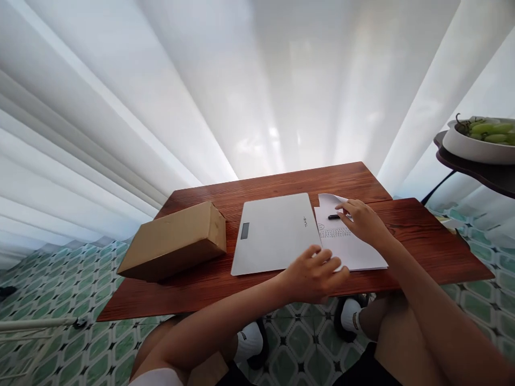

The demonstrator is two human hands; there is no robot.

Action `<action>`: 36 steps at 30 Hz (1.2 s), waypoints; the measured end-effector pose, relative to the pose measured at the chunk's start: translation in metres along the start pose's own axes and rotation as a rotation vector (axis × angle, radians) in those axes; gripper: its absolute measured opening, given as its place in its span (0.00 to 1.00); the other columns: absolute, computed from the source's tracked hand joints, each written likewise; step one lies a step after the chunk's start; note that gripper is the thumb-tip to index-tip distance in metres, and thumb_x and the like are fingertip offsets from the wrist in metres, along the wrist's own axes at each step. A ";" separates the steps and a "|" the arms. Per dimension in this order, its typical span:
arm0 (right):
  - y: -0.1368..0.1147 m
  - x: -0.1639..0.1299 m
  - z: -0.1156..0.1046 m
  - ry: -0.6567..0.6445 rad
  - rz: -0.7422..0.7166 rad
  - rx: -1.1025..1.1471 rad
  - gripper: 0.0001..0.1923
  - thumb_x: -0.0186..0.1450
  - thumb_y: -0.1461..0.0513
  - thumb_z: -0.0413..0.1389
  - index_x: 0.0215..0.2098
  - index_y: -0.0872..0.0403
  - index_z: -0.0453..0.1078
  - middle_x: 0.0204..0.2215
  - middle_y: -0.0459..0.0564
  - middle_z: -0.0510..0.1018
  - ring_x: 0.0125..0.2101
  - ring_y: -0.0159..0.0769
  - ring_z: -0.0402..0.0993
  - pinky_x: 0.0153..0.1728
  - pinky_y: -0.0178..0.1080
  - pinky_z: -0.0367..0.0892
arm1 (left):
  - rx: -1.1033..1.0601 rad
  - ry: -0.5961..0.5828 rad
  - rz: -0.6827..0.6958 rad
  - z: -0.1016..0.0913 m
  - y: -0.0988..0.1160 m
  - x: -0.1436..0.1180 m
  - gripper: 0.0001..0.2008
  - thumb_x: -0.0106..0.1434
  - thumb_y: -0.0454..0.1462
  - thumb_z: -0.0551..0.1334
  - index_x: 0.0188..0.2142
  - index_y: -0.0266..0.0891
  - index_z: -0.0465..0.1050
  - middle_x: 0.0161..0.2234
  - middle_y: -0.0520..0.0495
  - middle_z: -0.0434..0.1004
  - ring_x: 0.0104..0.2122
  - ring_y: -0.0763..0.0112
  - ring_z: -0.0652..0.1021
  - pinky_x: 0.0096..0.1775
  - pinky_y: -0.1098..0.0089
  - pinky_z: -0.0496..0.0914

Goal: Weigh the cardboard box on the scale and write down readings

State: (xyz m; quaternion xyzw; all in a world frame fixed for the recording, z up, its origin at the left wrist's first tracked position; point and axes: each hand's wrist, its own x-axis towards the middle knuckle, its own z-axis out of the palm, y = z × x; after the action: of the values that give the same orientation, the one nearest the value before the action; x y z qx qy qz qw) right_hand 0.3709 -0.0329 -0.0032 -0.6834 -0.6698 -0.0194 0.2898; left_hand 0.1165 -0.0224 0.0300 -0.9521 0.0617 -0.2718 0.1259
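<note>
Right hand [364,221]: grip spread flat on paper sheets [349,242] beside black pen [333,217]. Left hand [314,273]: fingers loosely curled on sheets' near corner, beside laptop [273,231]. Desk [422,241]. Risk: sheets overhang edge; a nudge may slide them off.

A low wooden table [422,241] stands in front of a wall of pleated curtains [169,86], with a seated person's two hands at its near edge.

On the table, a brown cardboard box [175,241] lies at the left, a flat white rectangular scale [276,231] sits in the middle, and a white printed paper sheet [350,249] lies just to its right. A small black object [334,217], possibly a pen cap, rests on the sheet's far end beside the right hand [362,221]. The left hand [314,273] lies at the near edge, where scale and sheet meet. Farther right, apart from the table, a white bowl of green grapes [480,140] sits on a dark side shelf [483,174].
</note>
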 end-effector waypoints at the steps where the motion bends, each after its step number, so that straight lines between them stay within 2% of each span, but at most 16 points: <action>1: 0.006 -0.002 0.001 -0.027 0.002 -0.017 0.13 0.71 0.60 0.49 0.48 0.52 0.74 0.41 0.56 0.78 0.44 0.50 0.74 0.47 0.52 0.69 | -0.007 -0.001 0.065 0.008 0.004 0.008 0.08 0.66 0.33 0.58 0.43 0.36 0.72 0.35 0.47 0.71 0.35 0.65 0.68 0.39 0.61 0.61; 5: 0.020 -0.007 0.002 -0.148 0.017 -0.036 0.18 0.71 0.60 0.51 0.57 0.52 0.73 0.45 0.56 0.77 0.45 0.50 0.74 0.48 0.52 0.70 | -0.065 0.056 0.219 0.035 0.015 0.030 0.08 0.68 0.33 0.57 0.43 0.35 0.74 0.37 0.46 0.71 0.36 0.65 0.68 0.38 0.63 0.61; 10: 0.021 -0.008 0.004 -0.275 0.044 -0.076 0.21 0.72 0.59 0.51 0.62 0.51 0.71 0.42 0.56 0.77 0.43 0.49 0.74 0.45 0.50 0.71 | -0.121 0.072 0.242 0.055 0.021 0.033 0.10 0.69 0.32 0.56 0.45 0.35 0.75 0.40 0.44 0.72 0.39 0.64 0.70 0.39 0.63 0.63; 14: 0.018 -0.006 0.007 -0.283 0.028 -0.143 0.18 0.73 0.59 0.51 0.59 0.49 0.74 0.39 0.55 0.76 0.40 0.47 0.74 0.40 0.47 0.71 | -0.156 0.013 0.231 0.063 0.022 0.028 0.11 0.69 0.33 0.55 0.46 0.35 0.74 0.43 0.41 0.73 0.40 0.63 0.71 0.40 0.62 0.64; 19: 0.020 -0.007 0.011 -0.215 -0.016 -0.203 0.16 0.75 0.56 0.50 0.53 0.48 0.77 0.39 0.53 0.77 0.38 0.45 0.74 0.38 0.46 0.70 | -0.194 -0.089 0.176 0.066 0.025 0.026 0.13 0.67 0.35 0.55 0.47 0.34 0.73 0.47 0.37 0.72 0.43 0.58 0.71 0.44 0.60 0.65; 24: 0.029 -0.008 0.012 -0.140 -0.061 -0.212 0.20 0.77 0.52 0.46 0.51 0.50 0.77 0.40 0.55 0.77 0.42 0.47 0.74 0.40 0.46 0.69 | -0.233 -0.101 0.110 0.068 0.027 0.024 0.16 0.65 0.36 0.57 0.50 0.30 0.71 0.52 0.31 0.70 0.47 0.53 0.72 0.46 0.57 0.64; 28: 0.027 -0.005 0.010 -0.067 -0.128 -0.285 0.23 0.78 0.53 0.41 0.42 0.53 0.76 0.37 0.55 0.77 0.39 0.47 0.73 0.39 0.47 0.67 | -0.304 -0.117 0.083 0.070 0.028 0.023 0.13 0.64 0.36 0.57 0.47 0.30 0.70 0.44 0.35 0.70 0.40 0.57 0.71 0.40 0.60 0.63; 31: 0.021 -0.003 0.002 0.031 -0.118 -0.318 0.21 0.78 0.53 0.40 0.42 0.54 0.72 0.35 0.55 0.76 0.37 0.46 0.71 0.36 0.45 0.65 | -0.347 -0.129 0.070 0.071 0.028 0.024 0.12 0.64 0.35 0.57 0.45 0.30 0.69 0.38 0.40 0.67 0.35 0.61 0.69 0.35 0.62 0.60; 36: 0.013 -0.006 -0.013 0.260 -0.070 -0.223 0.15 0.78 0.56 0.43 0.41 0.53 0.67 0.32 0.52 0.72 0.32 0.41 0.70 0.30 0.40 0.62 | -0.362 -0.139 0.053 0.074 0.027 0.023 0.12 0.63 0.35 0.58 0.45 0.31 0.69 0.37 0.42 0.65 0.35 0.61 0.67 0.35 0.62 0.59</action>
State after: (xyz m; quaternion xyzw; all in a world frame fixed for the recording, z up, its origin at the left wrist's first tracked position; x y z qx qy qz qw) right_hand 0.3870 -0.0433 0.0005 -0.6792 -0.6439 -0.1920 0.2953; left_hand 0.1745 -0.0377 -0.0267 -0.9737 0.1257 -0.1863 -0.0365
